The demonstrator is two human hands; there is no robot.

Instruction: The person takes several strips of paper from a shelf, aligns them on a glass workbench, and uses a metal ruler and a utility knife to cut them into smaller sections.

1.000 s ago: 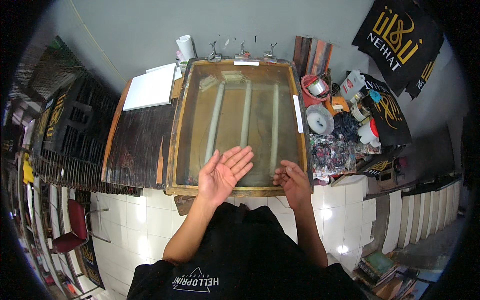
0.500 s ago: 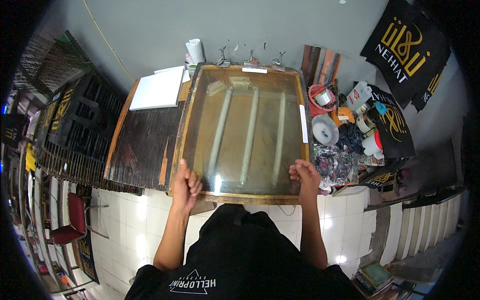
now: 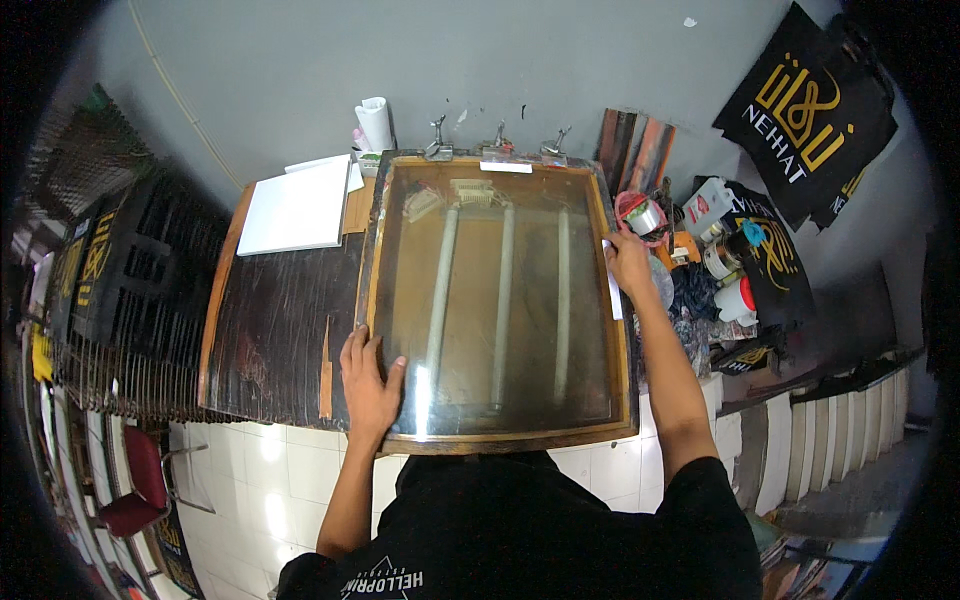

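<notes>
A glass-topped box with a wooden frame (image 3: 520, 441) lies in front of me, and pale tubes (image 3: 502, 310) show through its glass. My left hand (image 3: 368, 388) rests on the near left part of the frame, fingers stretched out and thumb apart over the glass. At the right side of the frame, my right hand (image 3: 628, 262) has its fingers pinched at the far end of a white strip (image 3: 615, 298). That strip still lies along the frame. A second white strip (image 3: 506, 168) sits on the far edge.
Left of the box, a stack of white sheets (image 3: 292, 208) lies on a dark wooden board (image 3: 280, 320). Metal clamps (image 3: 438, 140) stand behind the frame. At right are a red bowl (image 3: 640, 215), a white jug (image 3: 708, 203) and several jars. A red chair (image 3: 145, 480) stands lower left.
My right hand has moved from the near right corner up to the white strip on the right side. The left hand has opened and settled on the frame. The view has shifted slightly.
</notes>
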